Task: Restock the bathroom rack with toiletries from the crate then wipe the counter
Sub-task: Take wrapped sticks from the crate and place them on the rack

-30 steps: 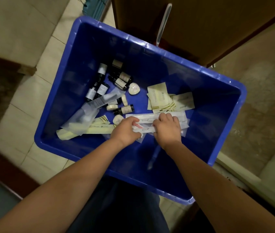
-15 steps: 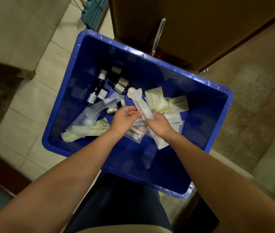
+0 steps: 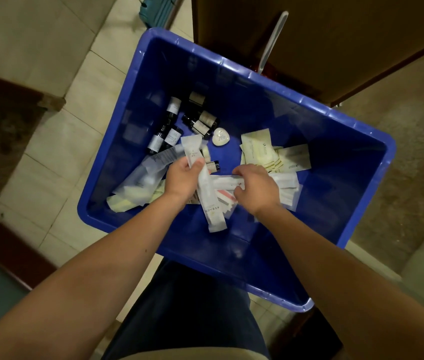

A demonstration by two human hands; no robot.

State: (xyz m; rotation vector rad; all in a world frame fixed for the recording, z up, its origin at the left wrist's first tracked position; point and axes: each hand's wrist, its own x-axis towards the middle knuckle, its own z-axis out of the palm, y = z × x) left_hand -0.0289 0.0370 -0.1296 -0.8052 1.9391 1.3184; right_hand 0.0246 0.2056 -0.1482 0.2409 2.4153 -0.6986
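Down in the crate (image 3: 257, 81), the left hand (image 3: 183, 178) pinches a long white packet (image 3: 209, 203) between thumb and fingers, and the right hand (image 3: 256, 189) curls round a second packet (image 3: 225, 181) lying on the pile. I'd say lift that one clear of its neighbours. Then lay it flat against the held packet, ends level, so the slippery wrappers travel to the rack as one bundle.

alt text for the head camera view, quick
Seen from above, a person's left hand grips a long white sachet over a blue crate, while the right hand pinches a flat packet inside; dark bottles lie beyond.
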